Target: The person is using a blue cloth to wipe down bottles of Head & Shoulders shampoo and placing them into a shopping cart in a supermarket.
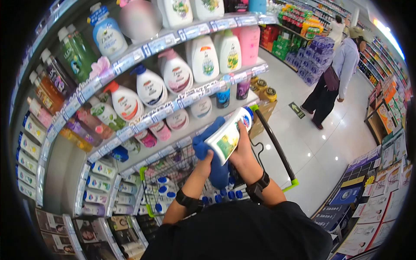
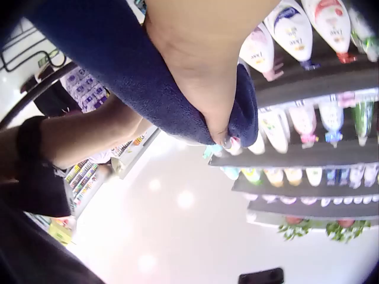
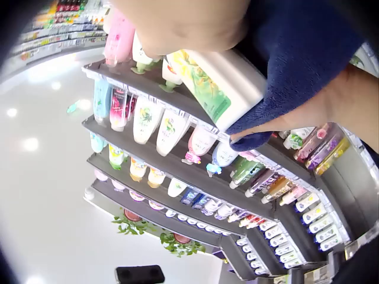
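Observation:
A white bottle (image 1: 226, 138) with a green and yellow label and a blue cap is held tilted above the shopping cart. The right hand (image 1: 243, 149) grips its side near the cap, thumb on the front. Behind and beside the bottle, the left hand (image 1: 205, 164) holds a dark blue cloth (image 1: 215, 130) against it, the cloth draping down below the hand. In the right wrist view the bottle's lower end (image 3: 220, 89) touches the cloth (image 3: 308, 53). The left wrist view shows the left hand (image 2: 198, 71) pinching the cloth (image 2: 136, 77); the bottle is mostly hidden there.
Shelves (image 1: 182, 97) of pump bottles stand ahead and to the left. Below the hands is a wire cart (image 1: 149, 184) with green corners, with blue-capped bottles beneath. A person (image 1: 342, 69) stands in the aisle at the right, near stacked purple packs (image 1: 313, 58). Boxes (image 1: 346, 195) line the right side.

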`<state>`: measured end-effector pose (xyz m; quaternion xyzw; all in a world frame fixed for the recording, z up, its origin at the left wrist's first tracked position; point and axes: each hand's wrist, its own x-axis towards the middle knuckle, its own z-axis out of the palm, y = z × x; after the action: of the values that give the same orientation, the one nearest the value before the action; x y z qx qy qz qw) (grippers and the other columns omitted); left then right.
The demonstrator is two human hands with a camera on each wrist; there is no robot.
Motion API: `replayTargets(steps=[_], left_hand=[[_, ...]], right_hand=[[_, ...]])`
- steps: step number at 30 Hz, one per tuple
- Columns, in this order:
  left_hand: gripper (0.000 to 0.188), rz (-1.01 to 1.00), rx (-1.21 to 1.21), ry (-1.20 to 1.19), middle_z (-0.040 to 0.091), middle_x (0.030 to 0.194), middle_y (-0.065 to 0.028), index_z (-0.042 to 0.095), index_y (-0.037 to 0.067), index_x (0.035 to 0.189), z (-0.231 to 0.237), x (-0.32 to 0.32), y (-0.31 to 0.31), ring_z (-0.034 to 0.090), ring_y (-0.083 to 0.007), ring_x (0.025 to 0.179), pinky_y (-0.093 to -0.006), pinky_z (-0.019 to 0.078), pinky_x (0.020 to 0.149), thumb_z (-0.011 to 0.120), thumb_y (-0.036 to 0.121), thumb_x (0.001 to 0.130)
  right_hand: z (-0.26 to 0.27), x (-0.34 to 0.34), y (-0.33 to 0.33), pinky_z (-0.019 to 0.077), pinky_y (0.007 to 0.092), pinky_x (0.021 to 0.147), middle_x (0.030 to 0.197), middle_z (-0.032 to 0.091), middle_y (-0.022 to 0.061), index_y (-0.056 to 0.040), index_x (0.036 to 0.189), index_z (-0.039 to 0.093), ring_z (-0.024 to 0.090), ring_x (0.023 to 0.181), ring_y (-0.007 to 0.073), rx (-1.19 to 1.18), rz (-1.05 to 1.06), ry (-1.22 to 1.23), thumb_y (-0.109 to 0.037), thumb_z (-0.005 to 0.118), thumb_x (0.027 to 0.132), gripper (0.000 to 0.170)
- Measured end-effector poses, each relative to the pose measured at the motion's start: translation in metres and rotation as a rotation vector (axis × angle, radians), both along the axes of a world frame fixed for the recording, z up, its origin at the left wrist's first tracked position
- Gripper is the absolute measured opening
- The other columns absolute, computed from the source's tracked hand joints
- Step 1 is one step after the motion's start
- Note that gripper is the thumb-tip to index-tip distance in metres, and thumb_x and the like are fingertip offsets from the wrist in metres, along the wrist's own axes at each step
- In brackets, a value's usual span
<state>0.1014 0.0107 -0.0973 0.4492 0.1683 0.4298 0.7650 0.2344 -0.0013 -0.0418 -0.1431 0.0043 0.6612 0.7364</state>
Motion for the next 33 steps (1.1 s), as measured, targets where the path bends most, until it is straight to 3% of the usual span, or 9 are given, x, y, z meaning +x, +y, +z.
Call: replayTargets(steps=[2,5,8,12,17,20,25,31,33], left_hand=[[0.071,-0.047,-0.162,-0.079,0.037,0.133,-0.0114,0.029,-0.001,0.131,0.001,-0.004,0.005,0.038,-0.0224,0.12,-0.0349,0.0291,0.101,0.043,0.051,0.085],[0.066,-0.212,-0.371,-0.351,0.04,0.13,-0.0159,0.032,-0.003,0.129,0.023,-0.01,0.007,0.04,-0.0264,0.119,-0.0366,0.0299,0.101,0.046,0.046,0.086],[0.054,-0.169,-0.439,-0.181,0.05,0.119,-0.0159,0.04,-0.003,0.123,-0.004,-0.02,0.018,0.05,-0.0264,0.108,-0.0365,0.0371,0.096,0.054,0.033,0.085],[0.046,-0.143,-0.386,0.042,0.053,0.117,-0.0105,0.042,0.0,0.123,0.013,-0.019,0.011,0.052,-0.0213,0.105,-0.0326,0.0408,0.091,0.056,0.024,0.086],[0.047,-0.014,-0.047,0.327,0.048,0.12,-0.0069,0.041,0.003,0.125,0.017,-0.018,0.014,0.046,-0.0163,0.108,-0.03,0.0376,0.092,0.05,0.032,0.089],[0.05,0.078,0.101,0.498,0.047,0.119,-0.0055,0.039,0.002,0.126,0.016,-0.016,0.016,0.044,-0.0149,0.108,-0.0282,0.0365,0.091,0.042,0.038,0.092],[0.05,0.011,-0.014,0.174,0.045,0.122,-0.0058,0.039,0.003,0.125,0.011,-0.016,0.018,0.044,-0.0148,0.108,-0.0287,0.037,0.092,0.035,0.041,0.093],[0.046,-0.014,-0.163,-0.056,0.046,0.122,-0.0069,0.041,0.005,0.123,0.009,-0.009,0.016,0.047,-0.0178,0.11,-0.0318,0.0387,0.094,0.039,0.04,0.092],[0.046,0.045,-0.158,-0.07,0.047,0.122,-0.0076,0.042,0.006,0.122,0.004,-0.007,0.013,0.047,-0.0189,0.11,-0.033,0.0391,0.094,0.041,0.039,0.091]], right_hand=[[0.005,-0.003,0.0,0.0495,0.0375,0.079,0.095,0.059,0.0088,-0.0053,0.108,0.047,0.059,0.087,0.0228,-0.012,-0.107,-0.069,-0.024,0.051,0.087,0.028],[0.007,-0.006,-0.001,0.0501,0.0362,0.078,0.094,0.059,0.0088,-0.0048,0.108,0.047,0.059,0.088,0.0226,0.023,-0.288,-0.355,-0.018,0.052,0.086,0.026],[0.001,0.0,0.001,0.0487,0.0303,0.075,0.095,0.059,0.0087,-0.0004,0.105,0.049,0.059,0.085,0.0179,0.021,-0.261,-0.664,-0.007,0.06,0.079,0.028],[0.007,0.002,-0.006,0.0472,0.0273,0.073,0.093,0.061,0.0074,0.0004,0.101,0.053,0.059,0.081,0.0143,0.108,-0.21,-1.026,-0.006,0.067,0.071,0.034],[0.018,-0.003,-0.017,0.0463,0.0261,0.073,0.093,0.061,0.0077,0.0004,0.105,0.051,0.059,0.081,0.0137,0.146,-0.285,-1.507,-0.009,0.07,0.067,0.044],[0.008,-0.01,-0.015,0.0464,0.0294,0.071,0.09,0.061,0.0109,-0.0008,0.107,0.051,0.06,0.08,0.0189,0.174,-0.378,-1.591,-0.015,0.072,0.065,0.05],[0.014,-0.014,-0.023,0.0426,0.0355,0.081,0.102,0.056,0.0161,-0.0002,0.107,0.05,0.057,0.092,0.03,0.137,-0.31,-1.597,-0.016,0.072,0.064,0.051],[0.011,-0.015,-0.023,0.0266,0.0471,0.098,0.112,0.053,0.0176,0.001,0.103,0.049,0.048,0.109,0.0352,0.424,-0.817,-2.125,-0.021,0.072,0.063,0.051],[0.012,-0.015,-0.028,0.0277,0.0457,0.097,0.108,0.058,0.0115,-0.0052,0.094,0.051,0.05,0.111,0.0256,0.487,-1.01,-2.232,-0.015,0.067,0.069,0.032]])
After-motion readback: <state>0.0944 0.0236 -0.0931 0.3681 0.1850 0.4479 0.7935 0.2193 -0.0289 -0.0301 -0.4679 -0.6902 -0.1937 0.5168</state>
